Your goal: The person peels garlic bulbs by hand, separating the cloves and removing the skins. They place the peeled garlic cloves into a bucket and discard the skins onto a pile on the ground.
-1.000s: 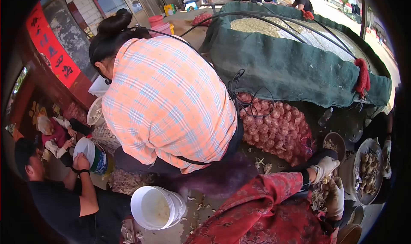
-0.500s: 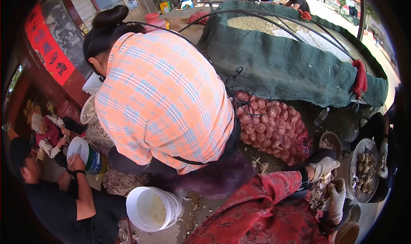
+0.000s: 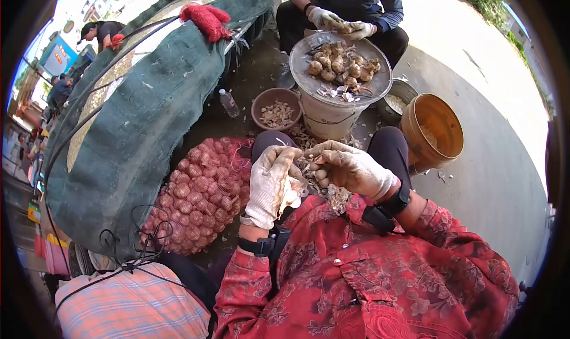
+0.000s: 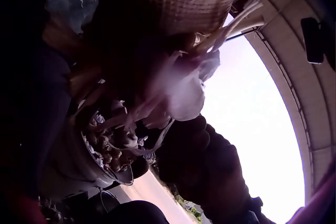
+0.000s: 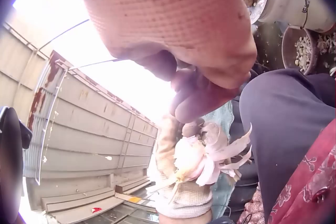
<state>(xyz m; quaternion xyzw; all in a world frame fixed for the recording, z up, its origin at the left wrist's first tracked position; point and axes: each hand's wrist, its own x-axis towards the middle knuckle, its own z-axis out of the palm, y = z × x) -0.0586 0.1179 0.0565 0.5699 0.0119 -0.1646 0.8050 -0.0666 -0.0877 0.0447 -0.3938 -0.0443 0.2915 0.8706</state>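
In the head view my gloved left hand [image 3: 270, 184] grips a partly peeled garlic bulb [image 5: 194, 158] with loose papery skin splayed outward. My gloved right hand [image 3: 359, 171] is just right of it, its fingers curled toward the bulb. Thumb and forefinger of this hand pinch a small pinkish piece; I cannot tell exactly what it is. In the right wrist view the right fingertips [image 5: 189, 100] come close above the bulb. Garlic skins [image 3: 337, 197] lie below the hands, between the knees. The left wrist view is dark, with the bulb [image 4: 186, 95] blurred.
Ahead, a white bucket [image 3: 326, 122] bears a tray of garlic bulbs [image 3: 341, 62], with another gloved person behind. Around it are a brown bowl of cloves [image 3: 276, 108] and an orange-brown bucket [image 3: 436, 128]. Left are a red net sack of garlic [image 3: 199, 196] and a green-sheeted bed [image 3: 142, 125].
The head view has swung right: the plaid-shirted person moved from centre to lower left, and my hands from the right edge to the middle. Both hands stay close together at the garlic.
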